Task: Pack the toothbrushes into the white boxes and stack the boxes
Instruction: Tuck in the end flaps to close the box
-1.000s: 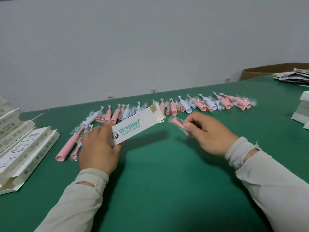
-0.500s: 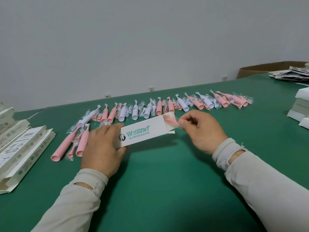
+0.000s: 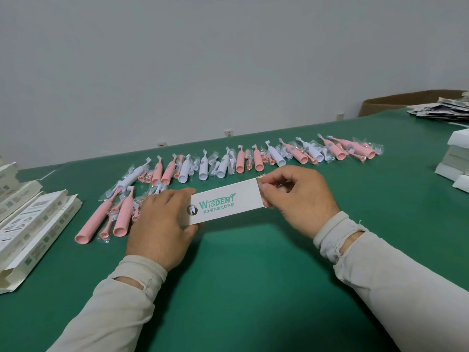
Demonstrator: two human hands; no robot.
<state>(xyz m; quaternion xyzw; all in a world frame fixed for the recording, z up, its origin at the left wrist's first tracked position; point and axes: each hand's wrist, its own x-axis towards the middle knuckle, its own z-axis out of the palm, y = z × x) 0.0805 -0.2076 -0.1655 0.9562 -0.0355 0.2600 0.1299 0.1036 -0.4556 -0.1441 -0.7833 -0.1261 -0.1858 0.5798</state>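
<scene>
Two hands hold one white box (image 3: 223, 205) just above the green bench (image 3: 253, 288), over its near middle. The left hand (image 3: 162, 224) has its grip closed round the box's left end, thumb under the near edge and fingers curled over the far edge. The right hand (image 3: 297, 196) has its grip pinched on the box's right end, fingertips bent in at the opening; what they press there is hidden. The box lies lengthwise, its printed face up. Just beyond the left hand lie two long pink toothbrushes (image 3: 109, 214) with small wrapped brush heads beside them. Farther back, a row of pink and white toothbrushes (image 3: 253, 158) in clear wrap runs across the bench toward its far right. Flat unfolded boxes (image 3: 33, 224) are piled at the left edge, and a stack of white boxes (image 3: 454, 161) stands at the right edge. Near the far right corner lies a heap of papers (image 3: 441, 110).
</scene>
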